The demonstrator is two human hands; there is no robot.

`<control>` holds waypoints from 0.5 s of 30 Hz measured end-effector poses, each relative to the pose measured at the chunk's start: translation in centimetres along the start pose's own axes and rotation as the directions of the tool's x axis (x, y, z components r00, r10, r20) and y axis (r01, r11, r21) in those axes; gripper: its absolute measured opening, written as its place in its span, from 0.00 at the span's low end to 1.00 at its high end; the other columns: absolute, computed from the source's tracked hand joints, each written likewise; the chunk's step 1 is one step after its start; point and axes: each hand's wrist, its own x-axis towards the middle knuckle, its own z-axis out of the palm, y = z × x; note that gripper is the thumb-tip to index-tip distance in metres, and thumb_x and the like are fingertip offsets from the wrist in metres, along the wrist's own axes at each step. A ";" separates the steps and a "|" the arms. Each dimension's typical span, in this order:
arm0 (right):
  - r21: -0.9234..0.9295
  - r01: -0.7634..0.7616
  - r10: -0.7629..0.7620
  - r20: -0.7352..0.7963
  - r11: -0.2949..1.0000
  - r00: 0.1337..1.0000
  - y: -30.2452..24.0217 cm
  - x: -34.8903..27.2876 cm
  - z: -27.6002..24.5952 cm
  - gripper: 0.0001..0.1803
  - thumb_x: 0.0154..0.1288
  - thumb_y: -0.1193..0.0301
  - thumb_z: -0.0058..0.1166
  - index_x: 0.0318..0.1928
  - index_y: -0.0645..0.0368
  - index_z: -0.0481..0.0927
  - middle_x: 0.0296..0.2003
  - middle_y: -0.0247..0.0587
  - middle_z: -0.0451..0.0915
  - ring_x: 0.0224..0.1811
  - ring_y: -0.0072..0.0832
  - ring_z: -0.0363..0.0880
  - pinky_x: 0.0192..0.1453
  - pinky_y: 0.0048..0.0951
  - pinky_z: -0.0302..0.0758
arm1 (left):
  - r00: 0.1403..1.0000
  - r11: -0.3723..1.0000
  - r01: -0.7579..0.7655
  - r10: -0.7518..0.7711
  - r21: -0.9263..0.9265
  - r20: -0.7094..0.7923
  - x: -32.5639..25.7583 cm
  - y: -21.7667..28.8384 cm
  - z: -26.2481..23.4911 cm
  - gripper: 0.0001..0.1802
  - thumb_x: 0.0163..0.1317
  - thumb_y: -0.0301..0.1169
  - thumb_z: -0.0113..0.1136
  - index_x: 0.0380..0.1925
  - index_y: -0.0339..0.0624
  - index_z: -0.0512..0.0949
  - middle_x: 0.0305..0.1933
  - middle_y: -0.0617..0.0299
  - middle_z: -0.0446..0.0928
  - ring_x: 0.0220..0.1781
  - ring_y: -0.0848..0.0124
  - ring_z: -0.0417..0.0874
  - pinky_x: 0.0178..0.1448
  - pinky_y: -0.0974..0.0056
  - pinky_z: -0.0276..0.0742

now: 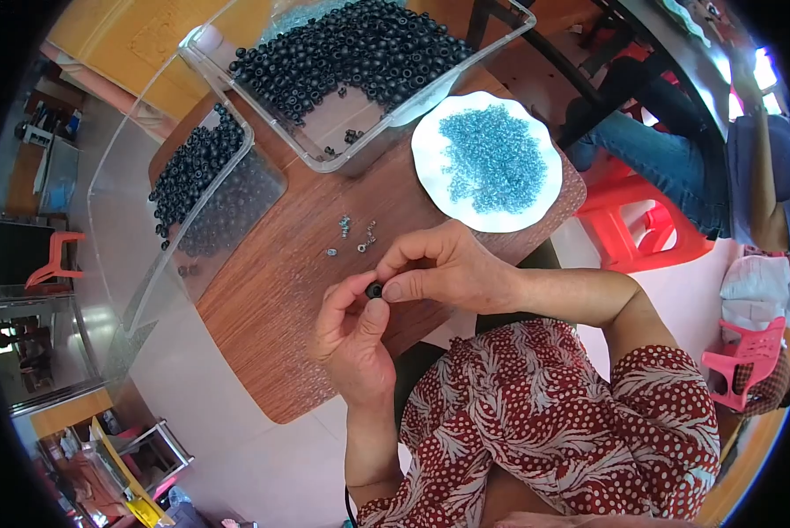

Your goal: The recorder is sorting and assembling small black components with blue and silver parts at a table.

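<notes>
Over the near part of the brown wood-grain table [263, 326], my two hands meet around one small round black part [374, 291]. My left hand [358, 345] pinches it between thumb and forefinger from the left and below. From the right, my right hand [452, 275] has its thumb and fingertips on the same part. Fingers cover much of it, so its full shape is hidden. Just beyond the hands, several tiny clear bluish pieces [344, 227] and a few small ring-like pieces [363, 247] lie loose on the tabletop.
A clear plastic bin [333, 123] at the back holds many black parts [368, 53]. Left of it, a clear container [250, 137] holds more. A white scalloped plate [426, 163] carries small clear blue pieces [496, 158]. A red stool [619, 238] and another person's jeans-clad leg [659, 158] are at right.
</notes>
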 end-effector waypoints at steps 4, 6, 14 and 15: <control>0.001 -0.054 0.054 -0.026 0.999 0.998 0.0 -0.3 0.0 0.08 0.56 0.74 0.58 0.33 0.68 0.79 0.28 0.34 0.79 0.31 0.13 0.72 0.35 0.17 0.71 | 0.999 0.997 -0.016 0.019 0.079 -0.029 -0.4 0.4 0.4 0.16 0.53 0.25 0.64 0.42 0.30 0.76 0.35 0.61 0.76 0.32 0.75 0.73 0.37 0.74 0.70; 0.064 -0.109 0.113 -0.058 0.992 0.992 0.4 -0.6 0.1 0.08 0.55 0.74 0.59 0.34 0.68 0.79 0.28 0.33 0.79 0.31 0.14 0.73 0.35 0.18 0.71 | 0.999 0.996 0.034 -0.032 0.078 -0.033 -0.5 1.2 0.6 0.14 0.53 0.24 0.64 0.40 0.31 0.78 0.35 0.62 0.75 0.35 0.76 0.73 0.41 0.74 0.69; -0.049 0.020 -0.024 -0.084 0.999 0.996 1.4 -0.8 0.7 0.08 0.55 0.75 0.59 0.36 0.66 0.79 0.30 0.34 0.79 0.34 0.15 0.74 0.37 0.19 0.72 | 0.996 0.960 0.038 -0.015 0.278 -0.085 -0.8 1.5 0.5 0.10 0.55 0.21 0.61 0.39 0.31 0.78 0.36 0.63 0.74 0.38 0.75 0.74 0.43 0.73 0.70; -0.064 0.039 -0.044 -0.076 0.997 0.996 1.5 -0.8 0.7 0.08 0.55 0.75 0.59 0.36 0.65 0.78 0.30 0.34 0.79 0.34 0.15 0.74 0.38 0.19 0.72 | 0.998 0.936 -0.027 0.044 0.351 -0.041 -0.8 1.6 0.4 0.09 0.56 0.21 0.60 0.38 0.32 0.77 0.35 0.62 0.74 0.37 0.74 0.74 0.43 0.72 0.70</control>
